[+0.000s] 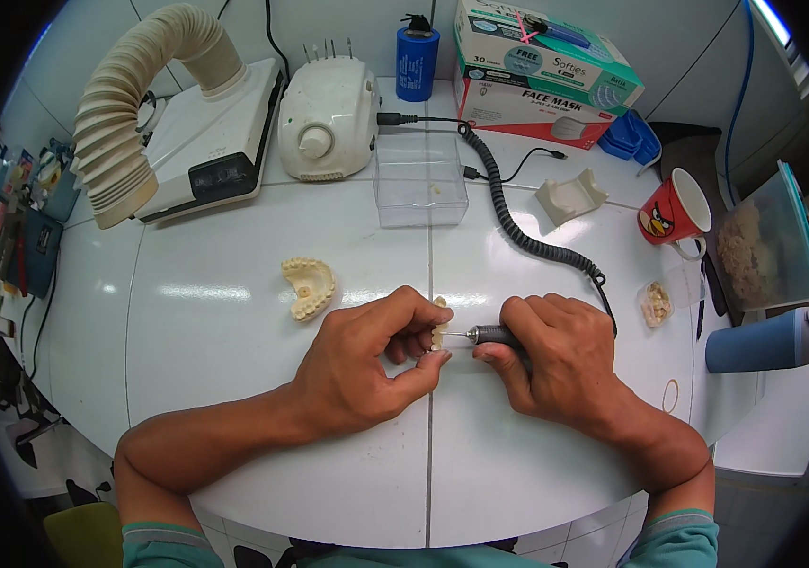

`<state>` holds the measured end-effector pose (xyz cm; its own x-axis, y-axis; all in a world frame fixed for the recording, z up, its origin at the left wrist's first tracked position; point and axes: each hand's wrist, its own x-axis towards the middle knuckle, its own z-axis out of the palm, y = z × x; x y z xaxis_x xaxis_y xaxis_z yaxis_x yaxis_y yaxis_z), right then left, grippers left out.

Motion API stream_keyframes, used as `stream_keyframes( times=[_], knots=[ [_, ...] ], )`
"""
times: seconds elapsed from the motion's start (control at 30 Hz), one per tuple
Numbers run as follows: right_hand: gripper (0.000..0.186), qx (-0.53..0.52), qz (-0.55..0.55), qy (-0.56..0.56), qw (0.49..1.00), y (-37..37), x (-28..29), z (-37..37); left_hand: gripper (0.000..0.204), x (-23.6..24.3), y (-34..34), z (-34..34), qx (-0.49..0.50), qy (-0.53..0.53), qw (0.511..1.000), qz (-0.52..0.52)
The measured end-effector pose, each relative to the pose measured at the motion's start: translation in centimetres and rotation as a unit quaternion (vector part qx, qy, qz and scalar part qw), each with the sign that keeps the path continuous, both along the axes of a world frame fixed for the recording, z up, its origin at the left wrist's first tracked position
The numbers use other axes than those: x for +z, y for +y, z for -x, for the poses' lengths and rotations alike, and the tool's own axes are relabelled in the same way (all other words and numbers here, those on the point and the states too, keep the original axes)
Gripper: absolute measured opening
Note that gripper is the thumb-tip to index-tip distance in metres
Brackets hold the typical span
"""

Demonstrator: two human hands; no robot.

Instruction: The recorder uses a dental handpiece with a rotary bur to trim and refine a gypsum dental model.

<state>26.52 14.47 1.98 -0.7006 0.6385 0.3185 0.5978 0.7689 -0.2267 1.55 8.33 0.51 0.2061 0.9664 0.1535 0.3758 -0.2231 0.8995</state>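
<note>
Between the thumb and fingers of my left hand [371,355] is a small cream dental bridge [439,333], a curved row of teeth partly hidden by the fingers. My right hand [560,355] grips a dark dental handpiece [494,335]. Its thin metal bur [454,333] points left and reaches the teeth; whether it touches them I cannot tell. A black coiled cord [527,237] leads from behind my right hand to the white control box [328,118]. Left of my hands, a cream dental arch model [310,288] lies on the white table [224,360].
A ribbed suction hose [106,123] arches over its white unit at the back left. Behind my hands stand a clear plastic box [420,194], a blue canister [417,64] and stacked mask boxes [542,85]. To the right are a red mug [674,206], a small tooth container [656,305] and a blue bottle [764,339].
</note>
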Motion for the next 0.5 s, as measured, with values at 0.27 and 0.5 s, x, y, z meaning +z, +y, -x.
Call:
stream_keyframes(
  times=[0.27, 0.5],
  knots=[
    [0.040, 0.008, 0.002, -0.006, 1.000, 0.03, 0.31, 0.04, 0.036, -0.02, -0.09, -0.01, -0.003, -0.003, 1.000, 0.000],
    [0.040, 0.016, -0.003, -0.016, 1.000, 0.06, 0.39, 0.04, 0.033, -0.17, -0.10, 0.03, -0.001, -0.005, 1.000, -0.013]
  ],
)
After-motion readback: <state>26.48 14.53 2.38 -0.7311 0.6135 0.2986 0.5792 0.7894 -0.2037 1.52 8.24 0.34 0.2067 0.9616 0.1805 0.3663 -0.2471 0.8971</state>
